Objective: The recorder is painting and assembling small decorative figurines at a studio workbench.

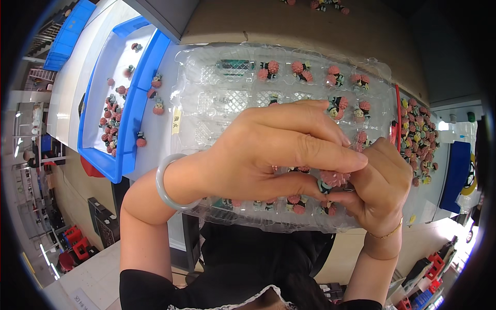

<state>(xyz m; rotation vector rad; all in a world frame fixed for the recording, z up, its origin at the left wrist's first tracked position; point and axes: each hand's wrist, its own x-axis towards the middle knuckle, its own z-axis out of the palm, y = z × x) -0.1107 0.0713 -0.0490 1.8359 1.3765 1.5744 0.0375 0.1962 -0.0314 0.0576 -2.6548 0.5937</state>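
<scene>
A small figurine (335, 178) with pink, petal-like hair and a dark body is held between my two hands over a clear plastic blister tray (217, 106). The thumb and fingers of my left hand (289, 150), which wears a pale bangle, pinch it from the left. From the right, the bent fingers and thumb of my right hand (382, 191) close on the same figurine. A tiny dark, shiny piece shows by the right thumb, too small to name. Similar pink-haired figurines (302, 71) sit in several tray pockets. My hands hide the tray's middle.
At the left, a blue bin (126, 132) holds loose figurines, and a few more lie beside its rim. A heap of figurines (416, 139) lies right of the tray, past a red edge. A grey panel (160, 15) rises at the far left of the tray.
</scene>
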